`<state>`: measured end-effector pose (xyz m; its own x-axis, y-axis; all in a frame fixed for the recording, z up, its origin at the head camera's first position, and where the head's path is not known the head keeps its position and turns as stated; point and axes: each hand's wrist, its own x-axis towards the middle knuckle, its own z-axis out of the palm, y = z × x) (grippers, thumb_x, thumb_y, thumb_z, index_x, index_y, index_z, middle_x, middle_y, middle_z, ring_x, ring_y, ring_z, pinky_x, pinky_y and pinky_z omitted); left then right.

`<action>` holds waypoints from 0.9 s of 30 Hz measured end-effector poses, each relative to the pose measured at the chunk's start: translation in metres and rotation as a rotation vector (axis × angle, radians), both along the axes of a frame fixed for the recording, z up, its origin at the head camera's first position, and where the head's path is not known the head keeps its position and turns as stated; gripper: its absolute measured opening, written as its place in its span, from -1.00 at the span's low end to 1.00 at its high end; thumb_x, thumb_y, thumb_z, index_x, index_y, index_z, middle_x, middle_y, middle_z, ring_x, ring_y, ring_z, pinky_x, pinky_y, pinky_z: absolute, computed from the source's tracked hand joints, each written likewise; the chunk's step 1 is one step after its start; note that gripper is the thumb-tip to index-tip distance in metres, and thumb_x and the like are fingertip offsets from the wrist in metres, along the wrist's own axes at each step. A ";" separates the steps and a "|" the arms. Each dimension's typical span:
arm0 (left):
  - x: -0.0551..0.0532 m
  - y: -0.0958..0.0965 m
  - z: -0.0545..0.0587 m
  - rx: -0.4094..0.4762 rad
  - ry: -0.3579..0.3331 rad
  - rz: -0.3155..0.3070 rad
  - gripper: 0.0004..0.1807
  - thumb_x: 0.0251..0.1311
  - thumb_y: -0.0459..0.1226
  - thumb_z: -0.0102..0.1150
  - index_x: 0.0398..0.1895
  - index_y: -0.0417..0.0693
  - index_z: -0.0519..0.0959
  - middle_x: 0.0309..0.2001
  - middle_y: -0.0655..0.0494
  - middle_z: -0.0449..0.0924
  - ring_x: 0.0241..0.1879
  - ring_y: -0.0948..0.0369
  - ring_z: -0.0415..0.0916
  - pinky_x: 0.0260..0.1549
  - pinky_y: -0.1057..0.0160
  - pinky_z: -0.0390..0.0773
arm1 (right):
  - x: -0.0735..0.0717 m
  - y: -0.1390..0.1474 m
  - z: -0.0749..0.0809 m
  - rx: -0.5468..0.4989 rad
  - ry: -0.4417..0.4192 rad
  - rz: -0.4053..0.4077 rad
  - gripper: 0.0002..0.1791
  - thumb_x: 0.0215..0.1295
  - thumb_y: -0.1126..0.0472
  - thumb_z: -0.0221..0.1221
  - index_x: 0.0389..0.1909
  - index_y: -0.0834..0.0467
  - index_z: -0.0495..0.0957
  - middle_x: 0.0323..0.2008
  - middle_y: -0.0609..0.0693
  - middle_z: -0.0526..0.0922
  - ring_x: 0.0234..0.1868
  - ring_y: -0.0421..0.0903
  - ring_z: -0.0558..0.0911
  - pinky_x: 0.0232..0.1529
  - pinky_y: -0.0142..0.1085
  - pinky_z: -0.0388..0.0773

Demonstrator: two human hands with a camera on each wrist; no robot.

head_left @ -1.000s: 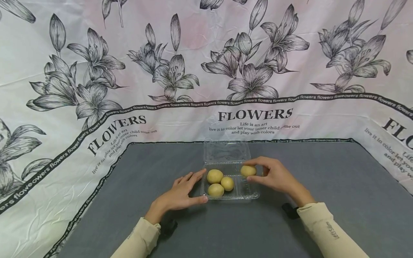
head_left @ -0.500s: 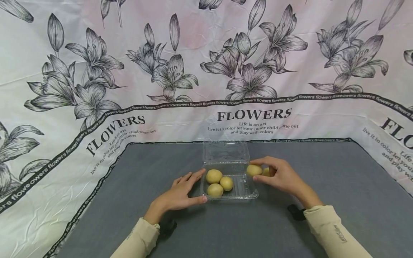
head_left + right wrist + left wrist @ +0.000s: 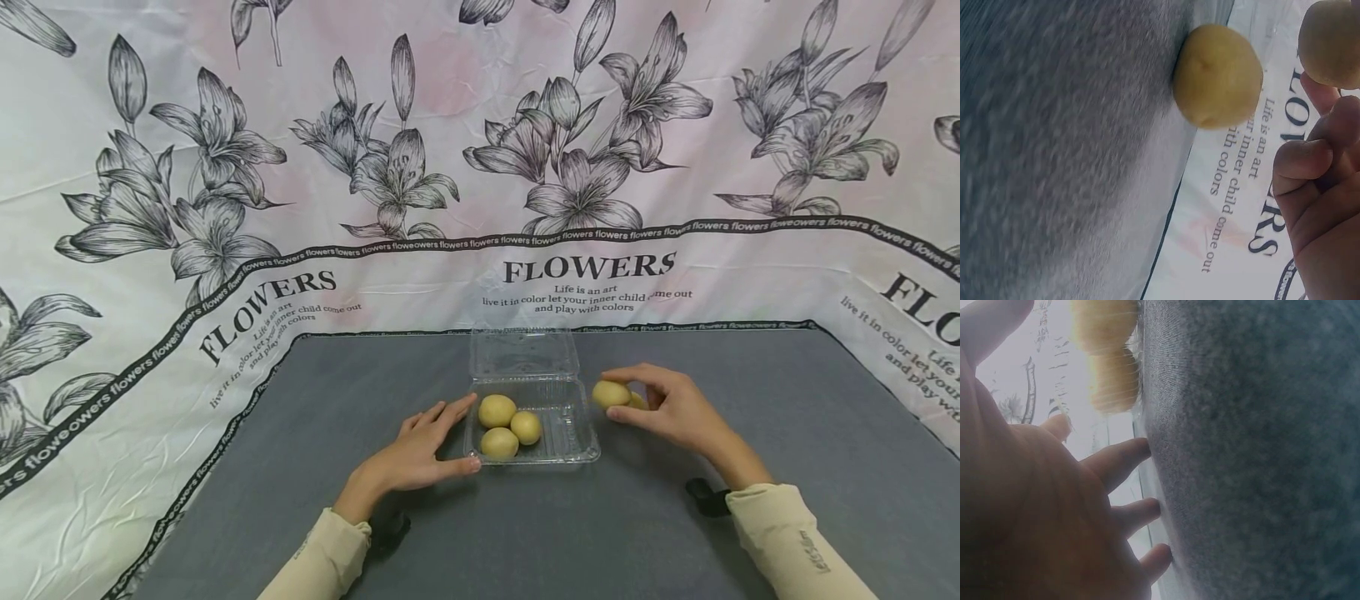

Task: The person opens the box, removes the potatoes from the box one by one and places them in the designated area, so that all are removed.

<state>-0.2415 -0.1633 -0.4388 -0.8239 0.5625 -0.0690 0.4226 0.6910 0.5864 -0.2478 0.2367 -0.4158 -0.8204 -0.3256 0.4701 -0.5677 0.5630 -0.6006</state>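
Observation:
In the head view a clear plastic clamshell box (image 3: 566, 433) stands with its lid (image 3: 523, 354) raised at the back. Three small yellow potatoes (image 3: 497, 412) lie in its left part. My left hand (image 3: 416, 454) rests along the box's left side, fingers spread, thumb at the front corner; the left wrist view shows its fingertips (image 3: 1141, 447) low beside the box. Just right of the box, my right hand (image 3: 675, 408) pinches another potato (image 3: 611, 394) between thumb and fingers. One more potato (image 3: 1217, 76) sits on the table in the right wrist view, partly hidden behind the hand in the head view.
The grey cloth-covered table (image 3: 750, 400) extends on both sides of the box. Behind it hangs a white curtain (image 3: 450, 283) printed with flowers and text. A dark wrist device (image 3: 707, 497) shows under the right forearm.
My right hand has moved right with the pinched potato, from over the box's right part to outside it. The potato on the table has come into view. My left hand stays put.

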 end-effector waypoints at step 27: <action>0.000 0.001 -0.001 0.001 0.012 0.003 -0.01 0.31 0.30 0.12 0.67 0.36 -0.11 0.59 0.10 0.17 0.64 -0.19 -0.24 0.48 -0.39 -0.21 | 0.006 0.033 -0.002 -0.010 -0.086 -0.116 -0.53 0.17 0.14 0.48 0.13 -0.02 0.68 -0.26 -0.09 0.62 -0.68 -0.31 0.22 -0.68 -0.35 0.24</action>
<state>-0.2414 -0.1626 -0.4398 -0.8263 0.5602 -0.0585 0.4275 0.6914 0.5825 -0.2413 0.2696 -0.4176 -0.8895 -0.2217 0.3996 -0.4454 0.6159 -0.6499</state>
